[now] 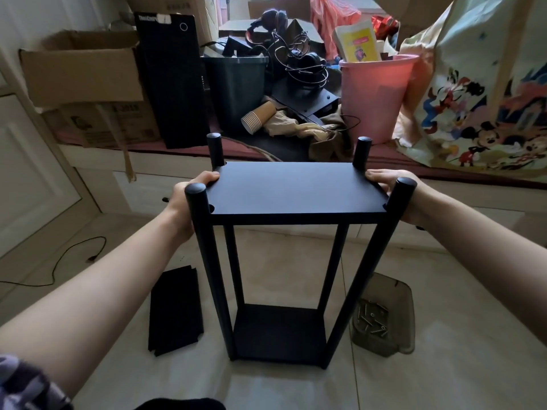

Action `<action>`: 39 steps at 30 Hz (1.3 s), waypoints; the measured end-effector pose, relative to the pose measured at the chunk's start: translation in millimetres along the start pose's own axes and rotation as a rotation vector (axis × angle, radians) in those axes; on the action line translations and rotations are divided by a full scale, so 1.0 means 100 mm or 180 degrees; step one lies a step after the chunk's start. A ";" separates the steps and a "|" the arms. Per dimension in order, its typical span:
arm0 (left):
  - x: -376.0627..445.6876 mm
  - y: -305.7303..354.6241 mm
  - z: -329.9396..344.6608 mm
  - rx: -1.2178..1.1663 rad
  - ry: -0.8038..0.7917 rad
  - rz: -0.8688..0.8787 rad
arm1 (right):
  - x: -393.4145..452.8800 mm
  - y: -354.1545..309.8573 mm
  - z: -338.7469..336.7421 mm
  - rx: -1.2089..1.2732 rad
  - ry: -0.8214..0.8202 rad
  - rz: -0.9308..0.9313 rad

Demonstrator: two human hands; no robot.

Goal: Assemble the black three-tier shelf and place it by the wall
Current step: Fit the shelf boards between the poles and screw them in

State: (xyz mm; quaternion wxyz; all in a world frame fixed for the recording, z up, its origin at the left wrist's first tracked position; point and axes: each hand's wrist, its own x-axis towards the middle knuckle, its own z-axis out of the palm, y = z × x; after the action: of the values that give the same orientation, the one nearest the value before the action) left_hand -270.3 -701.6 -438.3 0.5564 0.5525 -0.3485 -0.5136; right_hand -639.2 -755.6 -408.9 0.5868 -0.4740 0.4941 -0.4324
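I'm seeing the shelf [284, 255] standing on the floor [444, 365], centre frame, approx. two tiers in: bottom board [276, 331] set, upper board [296, 189] sitting on four posts whose tips are poking above it. Left hand [189, 199] is gripping that board's 9 o'clock edge, fingers curled over it; right hand [393, 190] is holding the 3 o'clock edge, fingers partly hidden behind a post. Third board [176, 310] is lying at 7 o'clock, not fitted. Tray of screws [381, 318] is sitting just beside the shelf at 4 o'clock, so I'm judging fixings remain. Wall placement not done. Room: floor opening toward 6; clutter and pink bucket [374, 96] crowding 12.
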 end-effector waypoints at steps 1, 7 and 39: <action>0.01 -0.01 -0.01 -0.0019 -0.0056 0.0015 | 0.00 0.02 0.00 -0.0008 -0.0024 -0.0009; 0.04 -0.08 0.00 -0.0192 -0.0174 0.0103 | -0.02 0.11 0.03 0.0037 -0.0083 -0.0020; 0.17 -0.89 -0.10 -0.0523 -0.0221 -0.0166 | -0.03 0.84 0.12 -0.0081 0.0377 0.0043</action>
State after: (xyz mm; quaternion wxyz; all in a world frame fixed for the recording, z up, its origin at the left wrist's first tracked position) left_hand -273.2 -702.7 -529.2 0.5739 0.4958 -0.3097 -0.5736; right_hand -624.8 -736.2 -490.4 0.5533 -0.4517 0.5365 -0.4494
